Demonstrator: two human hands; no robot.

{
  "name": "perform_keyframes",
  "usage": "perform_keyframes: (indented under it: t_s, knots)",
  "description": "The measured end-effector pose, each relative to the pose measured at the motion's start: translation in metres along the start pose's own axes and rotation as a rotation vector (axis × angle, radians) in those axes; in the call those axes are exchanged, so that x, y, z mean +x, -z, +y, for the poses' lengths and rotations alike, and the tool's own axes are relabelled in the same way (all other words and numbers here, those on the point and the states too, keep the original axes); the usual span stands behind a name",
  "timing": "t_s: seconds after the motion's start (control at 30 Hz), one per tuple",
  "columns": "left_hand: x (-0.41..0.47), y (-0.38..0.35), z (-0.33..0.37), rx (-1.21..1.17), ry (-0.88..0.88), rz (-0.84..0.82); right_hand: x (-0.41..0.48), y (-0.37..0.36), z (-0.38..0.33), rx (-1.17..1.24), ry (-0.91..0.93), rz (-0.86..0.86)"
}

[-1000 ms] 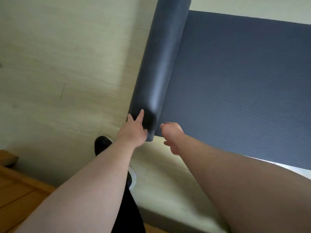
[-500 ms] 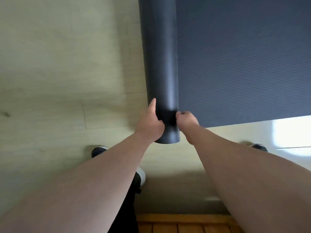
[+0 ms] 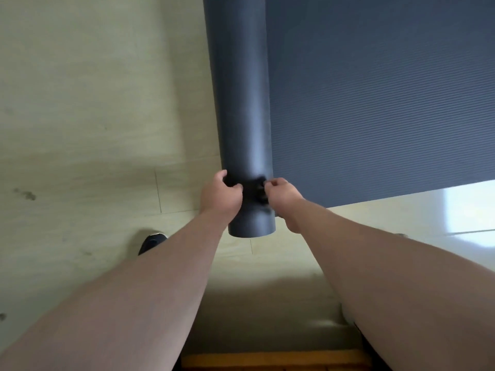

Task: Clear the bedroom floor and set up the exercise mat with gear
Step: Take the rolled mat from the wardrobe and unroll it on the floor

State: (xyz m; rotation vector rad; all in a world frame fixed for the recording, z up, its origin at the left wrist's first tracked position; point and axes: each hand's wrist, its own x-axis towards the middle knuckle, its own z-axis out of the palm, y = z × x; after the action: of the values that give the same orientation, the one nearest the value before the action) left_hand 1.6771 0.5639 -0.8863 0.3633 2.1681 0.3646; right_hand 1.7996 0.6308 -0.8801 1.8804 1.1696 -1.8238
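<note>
Left hand (image 3: 221, 195) grips the mat roll (image 3: 241, 103), right hand (image 3: 282, 195) seemingly too.

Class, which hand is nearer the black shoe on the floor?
Left. The left hand grips the mat roll just up-right of the shoe; the right hand holds the roll's far side.

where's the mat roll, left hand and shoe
mat roll (image 3: 239, 103), head view, middle of the rolled part
left hand (image 3: 220, 195), head view, back of the hand
shoe (image 3: 152, 241), head view, black toe
</note>
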Motion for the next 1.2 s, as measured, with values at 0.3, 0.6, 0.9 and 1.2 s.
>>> perform_keyframes:
  t_s: [0.3,0.6,0.9,1.2]
  knots:
    - [0.022,0.048,-0.046,-0.06,-0.094,-0.051,0.017,-0.055,-0.017,-0.018,-0.032,0.088]
    - [0.048,0.087,-0.085,-0.232,0.029,0.036,0.014,-0.117,-0.048,-0.016,-0.019,0.043]
    - [0.066,0.12,-0.112,-0.246,0.048,0.128,0.014,-0.172,-0.075,0.02,-0.06,-0.066]
    - [0.087,0.153,-0.154,-0.245,0.067,0.181,0.015,-0.232,-0.082,0.094,-0.031,-0.067]
